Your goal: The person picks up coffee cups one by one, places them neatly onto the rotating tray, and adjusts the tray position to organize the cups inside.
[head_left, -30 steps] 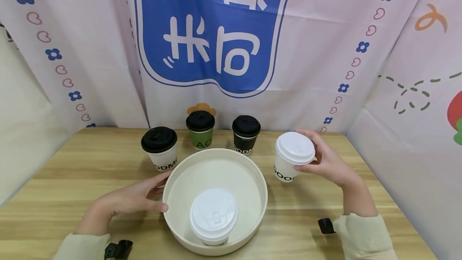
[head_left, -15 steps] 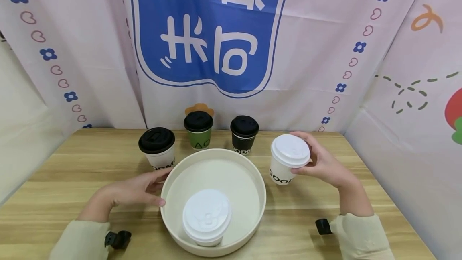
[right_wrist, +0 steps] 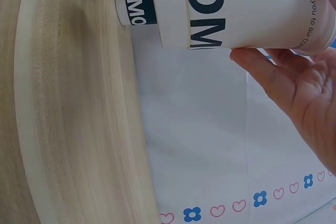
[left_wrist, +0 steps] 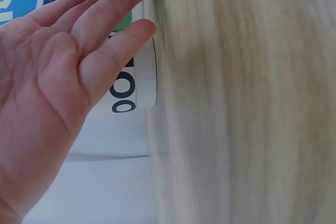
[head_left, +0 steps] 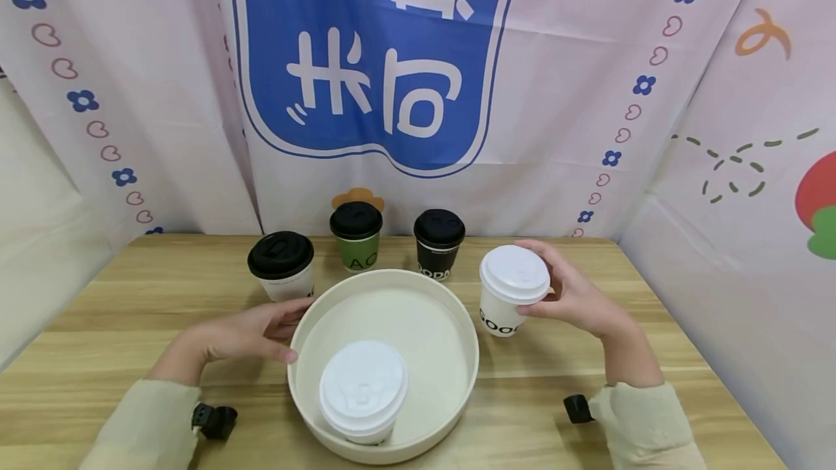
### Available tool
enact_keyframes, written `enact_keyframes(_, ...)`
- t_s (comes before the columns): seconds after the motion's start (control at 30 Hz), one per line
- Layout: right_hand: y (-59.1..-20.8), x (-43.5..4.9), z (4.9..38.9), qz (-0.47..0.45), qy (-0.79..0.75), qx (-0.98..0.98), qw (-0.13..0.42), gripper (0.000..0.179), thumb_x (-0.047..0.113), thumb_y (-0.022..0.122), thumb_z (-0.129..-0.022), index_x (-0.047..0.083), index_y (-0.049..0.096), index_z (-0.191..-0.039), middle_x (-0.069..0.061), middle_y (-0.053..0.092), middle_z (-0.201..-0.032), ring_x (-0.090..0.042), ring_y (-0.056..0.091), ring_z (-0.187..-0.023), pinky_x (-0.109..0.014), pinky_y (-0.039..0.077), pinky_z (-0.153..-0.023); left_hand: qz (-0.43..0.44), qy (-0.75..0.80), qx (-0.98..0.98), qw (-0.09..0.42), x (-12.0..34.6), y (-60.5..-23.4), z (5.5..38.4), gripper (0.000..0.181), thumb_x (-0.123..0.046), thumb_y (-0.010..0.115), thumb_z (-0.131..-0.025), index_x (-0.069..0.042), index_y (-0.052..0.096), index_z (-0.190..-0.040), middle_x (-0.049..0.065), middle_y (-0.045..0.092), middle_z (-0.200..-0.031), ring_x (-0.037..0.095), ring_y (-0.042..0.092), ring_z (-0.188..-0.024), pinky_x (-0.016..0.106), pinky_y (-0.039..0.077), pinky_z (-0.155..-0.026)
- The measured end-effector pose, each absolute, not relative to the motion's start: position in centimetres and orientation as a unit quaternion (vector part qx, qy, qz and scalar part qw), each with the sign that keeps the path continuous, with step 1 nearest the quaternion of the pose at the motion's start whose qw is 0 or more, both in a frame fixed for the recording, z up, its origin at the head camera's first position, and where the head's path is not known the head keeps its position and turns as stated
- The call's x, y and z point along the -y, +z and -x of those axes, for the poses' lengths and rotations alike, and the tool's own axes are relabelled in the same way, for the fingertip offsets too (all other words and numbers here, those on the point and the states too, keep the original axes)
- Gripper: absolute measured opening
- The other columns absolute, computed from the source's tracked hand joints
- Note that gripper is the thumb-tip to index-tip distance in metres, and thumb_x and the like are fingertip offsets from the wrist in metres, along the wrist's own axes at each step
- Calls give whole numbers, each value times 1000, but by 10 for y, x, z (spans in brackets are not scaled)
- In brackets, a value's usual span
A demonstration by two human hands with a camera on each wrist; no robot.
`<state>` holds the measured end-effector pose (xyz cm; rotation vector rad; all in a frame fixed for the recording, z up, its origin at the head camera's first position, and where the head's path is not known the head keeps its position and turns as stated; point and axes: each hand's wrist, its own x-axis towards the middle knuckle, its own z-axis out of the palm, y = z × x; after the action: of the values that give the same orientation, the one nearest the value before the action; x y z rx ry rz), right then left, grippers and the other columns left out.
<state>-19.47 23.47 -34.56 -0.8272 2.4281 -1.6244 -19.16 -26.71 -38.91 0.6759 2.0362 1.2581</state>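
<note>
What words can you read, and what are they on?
"GOO": white paper cup in the right hand
"DM", "eeze you to our": same cup
"AO": green cup
"ODMO": black cup
"OO": white cup by the left hand
Too small: print below the black cup's lid
Sideways, can't read: blue banner's characters
Mostly hidden: letters on the cup in the tray

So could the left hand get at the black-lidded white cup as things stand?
Probably yes: the black-lidded white cup stands just beyond the left hand, with nothing visible between them, though the hand would likely have to leave the round tray first.
</note>
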Motion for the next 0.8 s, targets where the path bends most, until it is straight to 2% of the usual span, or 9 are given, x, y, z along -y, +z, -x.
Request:
enact_keyframes(0.23, -345, -233, 194, 275, -538, -795, 53, 91, -4, 81, -76, 6, 30, -150, -5, 49, -138, -8, 53, -120, -33, 54, -92, -252, 474, -787, 304, 268, -388, 188, 87, -18, 67, -95, 3, 11, -158, 32, 14, -161, 53, 26, -144, 13, 43, -103)
enact_keyframes(0.33, -346, -233, 194, 278, -538, -794, 51, 90, -4, 80, -77, 6, 30, -150, -4, 50, -137, -8, 54, -119, -33, 55, -91, -255, 469, -800, 275, 269, -388, 179, 83, -20, 66, -96, 2, 15, -157, 32, 17, -161, 52, 28, -144, 13, 42, -104)
enact_keyframes(0.43, -348, -234, 194, 283, -538, -793, 48, 89, -4, 80, -77, 6, 29, -150, -3, 50, -137, -7, 54, -119, -32, 56, -90, -259, 463, -814, 237, 269, -388, 168, 80, -21, 66, -96, 0, 19, -157, 28, 20, -162, 50, 28, -145, 9, 38, -104)
enact_keyframes(0.5, -348, -234, 194, 286, -539, -791, 47, 88, -5, 79, -78, 7, 29, -150, -1, 51, -136, -7, 54, -119, -31, 56, -90, -263, 445, -832, 203, 267, -385, 159, 79, -24, 66, -96, -4, 22, -158, 23, 24, -162, 45, 28, -146, 12, 37, -106)
enact_keyframes(0.6, -348, -235, 194, 289, -542, -788, 46, 87, -6, 78, -78, 10, 31, -150, 2, 52, -135, -7, 55, -119, -30, 56, -89, -261, 405, -864, 145, 264, -380, 141, 84, -30, 71, -92, -13, 23, -159, 16, 29, -162, 41, 30, -146, 37, 42, -112)
enact_keyframes(0.7, -347, -235, 194, 288, -544, -787, 49, 88, -7, 78, -78, 13, 32, -150, 5, 52, -135, -6, 55, -119, -31, 56, -89, -251, 356, -897, 79, 259, -379, 120, 99, -36, 79, -83, -24, 19, -160, 15, 30, -162, 44, 32, -144, 64, 38, -107)
enact_keyframes(0.73, -347, -234, 194, 288, -544, -787, 49, 88, -7, 78, -77, 13, 32, -150, 5, 52, -135, -7, 55, -119, -31, 56, -89, -246, 352, -901, 65, 257, -380, 113, 104, -36, 81, -80, -26, 16, -161, 17, 27, -163, 48, 31, -143, 70, 34, -105)
enact_keyframes(0.8, -347, -233, 194, 289, -543, -787, 51, 89, -7, 78, -77, 11, 31, -151, 5, 52, -136, -7, 54, -120, -32, 56, -89, -235, 345, -908, 41, 252, -384, 101, 115, -38, 85, -75, -26, 10, -161, 22, 23, -163, 53, 31, -141, 72, 32, -104)
